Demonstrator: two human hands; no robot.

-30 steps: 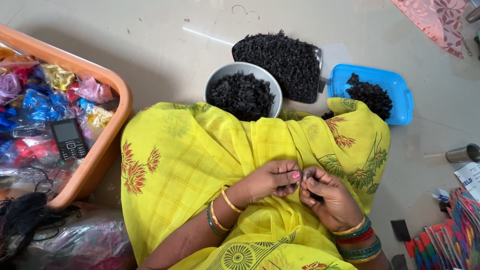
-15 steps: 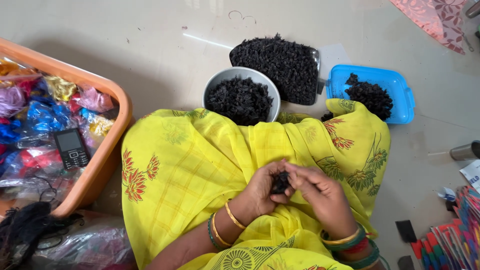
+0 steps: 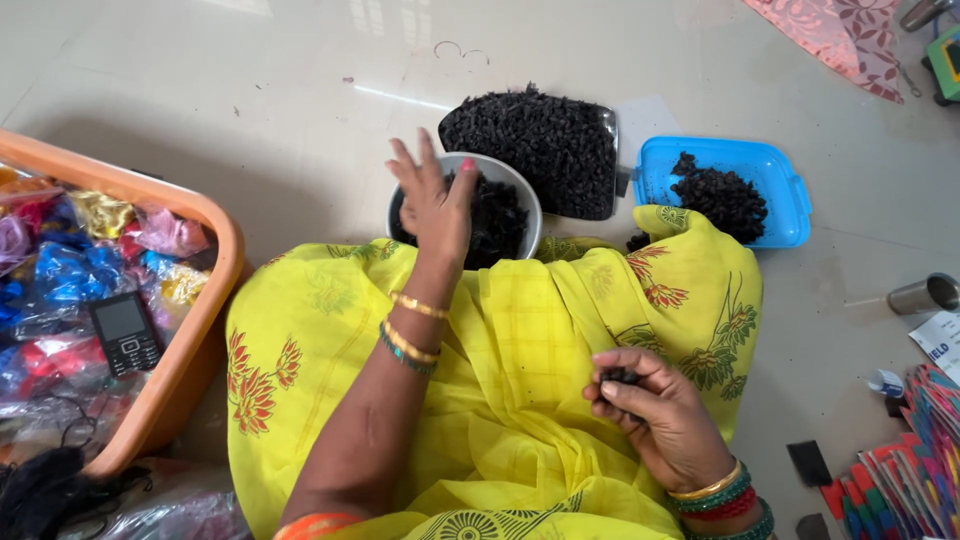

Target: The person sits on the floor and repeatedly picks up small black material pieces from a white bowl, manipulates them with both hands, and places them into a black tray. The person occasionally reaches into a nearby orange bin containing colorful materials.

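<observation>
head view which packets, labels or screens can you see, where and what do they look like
Mobile phone: in the orange tub at left, dark, blank grey screen.
Clear packets: around the phone, holding blue, red, pink and gold bits.
Printed paper: right edge, white, cut off.
Striped packs: bottom right, multicoloured.

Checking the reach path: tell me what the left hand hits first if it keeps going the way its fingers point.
The left hand hovers over the grey bowl; straight on, probably the bowl's far rim, then the black pile beyond. Height is unclear.
</observation>
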